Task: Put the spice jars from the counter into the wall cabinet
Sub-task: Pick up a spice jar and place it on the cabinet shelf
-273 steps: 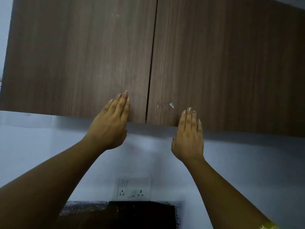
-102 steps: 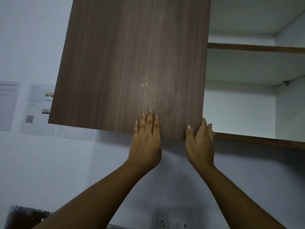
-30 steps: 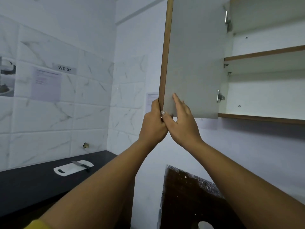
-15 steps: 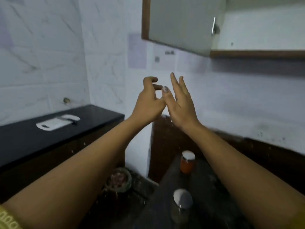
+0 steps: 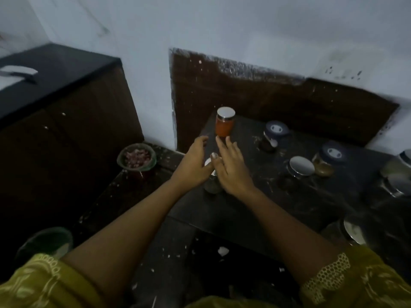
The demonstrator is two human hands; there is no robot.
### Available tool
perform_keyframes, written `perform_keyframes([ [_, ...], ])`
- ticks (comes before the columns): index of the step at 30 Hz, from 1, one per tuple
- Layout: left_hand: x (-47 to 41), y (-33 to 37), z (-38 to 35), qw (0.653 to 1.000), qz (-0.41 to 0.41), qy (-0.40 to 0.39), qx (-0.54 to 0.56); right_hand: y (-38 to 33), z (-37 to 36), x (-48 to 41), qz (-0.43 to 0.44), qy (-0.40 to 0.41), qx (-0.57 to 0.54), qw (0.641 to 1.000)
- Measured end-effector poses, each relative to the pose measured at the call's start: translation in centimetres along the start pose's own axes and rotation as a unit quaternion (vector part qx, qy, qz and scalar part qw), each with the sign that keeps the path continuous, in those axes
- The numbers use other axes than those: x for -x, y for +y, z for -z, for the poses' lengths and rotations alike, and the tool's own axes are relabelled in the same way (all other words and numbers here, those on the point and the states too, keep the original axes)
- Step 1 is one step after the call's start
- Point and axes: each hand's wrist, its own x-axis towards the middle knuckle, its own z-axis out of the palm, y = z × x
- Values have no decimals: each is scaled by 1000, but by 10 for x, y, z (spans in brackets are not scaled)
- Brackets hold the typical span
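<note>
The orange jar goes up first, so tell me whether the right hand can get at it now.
Probably yes. The right hand is open just short of the orange jar, and nothing stands between them; the nearer jar lies beneath the hand.

Dim, bluish, grainy; motion blur throughout; wide-angle bending at edges; dark counter (image 5: 255,214) swallows detail.
</note>
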Motion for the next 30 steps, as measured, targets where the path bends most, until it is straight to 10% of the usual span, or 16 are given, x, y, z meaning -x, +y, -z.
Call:
perform_keyframes([
  [17, -19, -68, -100, 974, 210, -5, 83, 124, -44, -40, -66, -211, -32, 975],
  [30, -21, -56, -86, 970, 206, 0, 131, 115, -15, -51, -77, -156, -187, 967],
])
